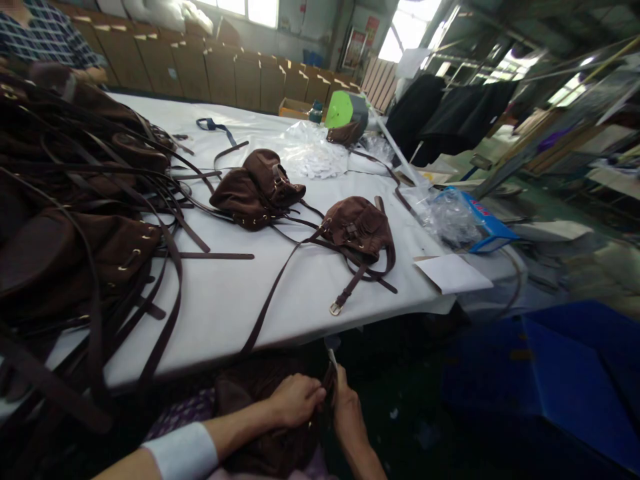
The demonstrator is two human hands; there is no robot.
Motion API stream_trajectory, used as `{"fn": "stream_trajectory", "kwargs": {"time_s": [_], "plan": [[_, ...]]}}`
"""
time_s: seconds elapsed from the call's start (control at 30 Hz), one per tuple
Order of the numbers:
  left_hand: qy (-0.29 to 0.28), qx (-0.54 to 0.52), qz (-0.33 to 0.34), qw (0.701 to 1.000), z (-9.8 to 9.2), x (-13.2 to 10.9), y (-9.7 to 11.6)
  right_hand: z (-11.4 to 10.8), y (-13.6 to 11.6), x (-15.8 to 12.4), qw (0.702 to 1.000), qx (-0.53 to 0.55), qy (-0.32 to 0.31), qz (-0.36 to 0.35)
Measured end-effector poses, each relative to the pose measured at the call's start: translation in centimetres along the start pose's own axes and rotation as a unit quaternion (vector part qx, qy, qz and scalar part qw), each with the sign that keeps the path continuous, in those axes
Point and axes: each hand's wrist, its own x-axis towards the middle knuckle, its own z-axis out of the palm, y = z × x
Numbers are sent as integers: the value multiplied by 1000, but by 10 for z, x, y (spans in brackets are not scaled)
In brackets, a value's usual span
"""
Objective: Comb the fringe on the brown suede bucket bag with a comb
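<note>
Below the table's front edge, a dark brown bag [285, 450] lies on my lap. My left hand [299, 400] is closed on the bag's edge, its fingers curled over the fabric. Close beside it on the right, my right hand [346, 403] is closed round a small pale tool [333, 358] that points up; dark material shows between the two hands. What the tool is cannot be made out. On the white table [230, 293] are a brown backpack [357, 227] with a buckled strap, and another brown backpack [257, 190] farther back.
Brown bags with long straps [75, 260] are heaped at the left. Clear plastic [315, 150], a blue box [483, 217] and a white card [453, 272] lie farther right. Blue containers [550, 380] stand at lower right. A person [47, 33] is at the far left.
</note>
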Motion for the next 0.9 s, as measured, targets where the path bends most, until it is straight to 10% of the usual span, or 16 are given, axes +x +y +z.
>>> {"fn": "stream_trajectory", "kwargs": {"time_s": [0.13,0.3,0.53,0.73,0.9], "plan": [[39,-84,-38,995,2,6,-6,-13,-8,-10,981,176,53,-68],[72,-146,-40,986,8,11,-14,-15,-11,-24,965,248,77,34],[76,-212,-38,973,19,21,-30,-26,0,-28,834,530,30,151],[35,-254,-12,966,21,18,-24,-30,-9,-32,953,300,45,-20],[22,-222,17,975,13,8,-16,-13,-17,-32,987,140,-16,-83]]}}
